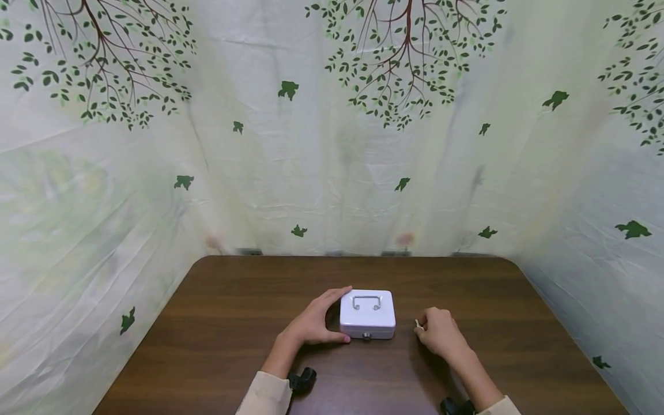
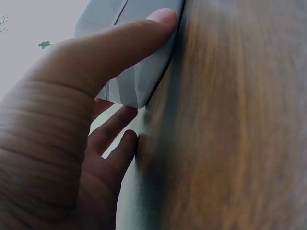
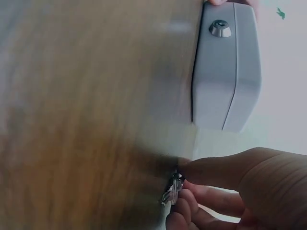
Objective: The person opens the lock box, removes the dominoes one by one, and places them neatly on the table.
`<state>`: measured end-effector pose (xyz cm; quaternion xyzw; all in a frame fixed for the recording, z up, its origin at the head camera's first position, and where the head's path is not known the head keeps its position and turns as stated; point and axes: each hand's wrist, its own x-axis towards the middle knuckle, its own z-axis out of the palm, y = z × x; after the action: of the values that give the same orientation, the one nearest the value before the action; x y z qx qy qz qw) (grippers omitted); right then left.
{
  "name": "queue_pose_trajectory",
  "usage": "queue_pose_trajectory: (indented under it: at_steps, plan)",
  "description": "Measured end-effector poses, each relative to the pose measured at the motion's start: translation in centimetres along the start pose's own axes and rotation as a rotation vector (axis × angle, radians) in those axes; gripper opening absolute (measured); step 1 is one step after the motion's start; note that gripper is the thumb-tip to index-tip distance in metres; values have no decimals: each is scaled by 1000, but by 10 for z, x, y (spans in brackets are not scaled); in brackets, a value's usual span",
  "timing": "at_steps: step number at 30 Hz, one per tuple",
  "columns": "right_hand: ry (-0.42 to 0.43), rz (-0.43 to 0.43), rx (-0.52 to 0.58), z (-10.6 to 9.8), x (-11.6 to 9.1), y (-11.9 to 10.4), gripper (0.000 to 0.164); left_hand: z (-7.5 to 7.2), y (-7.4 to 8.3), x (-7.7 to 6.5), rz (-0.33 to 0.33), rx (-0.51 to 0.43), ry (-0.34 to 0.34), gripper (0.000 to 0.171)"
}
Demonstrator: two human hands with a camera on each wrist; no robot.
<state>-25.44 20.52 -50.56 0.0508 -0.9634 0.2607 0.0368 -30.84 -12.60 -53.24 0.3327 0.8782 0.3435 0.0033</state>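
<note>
A small white cash box (image 1: 366, 323) with a folding metal handle (image 1: 366, 302) on its lid stands closed on the table. Its round lock (image 3: 220, 28) faces the near side. My left hand (image 1: 311, 323) holds the box by its left end, thumb across the front and fingers towards the back; the thumb (image 2: 139, 43) lies along the front face in the left wrist view. To the right of the box, apart from it, my right hand (image 1: 441, 331) pinches small shiny metal keys (image 3: 173, 188) between thumb and fingers, low over the table. Their exact number cannot be made out.
The brown wood-grain table (image 1: 238, 282) has rounded far corners. A pale curtain (image 1: 332, 202) printed with leaves and branches hangs behind it and along both sides. Black straps with wrist cameras (image 1: 303, 380) sit on both wrists.
</note>
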Motion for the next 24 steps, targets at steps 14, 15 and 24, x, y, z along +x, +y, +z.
queue_pose_trajectory:
  at_steps: [14, 15, 24]
  plan:
    - [-47, 11, 102, -1, -2, -2, 21, 0, -1, 0, 2, 5, 14, 109]
    - [-50, 12, 103, 0, -3, -1, 20, 1, -1, 0, 9, 12, 17, 109]
    - [-51, -24, 144, 2, 0, 3, 15, 3, -1, -1, 30, 43, 30, 108]
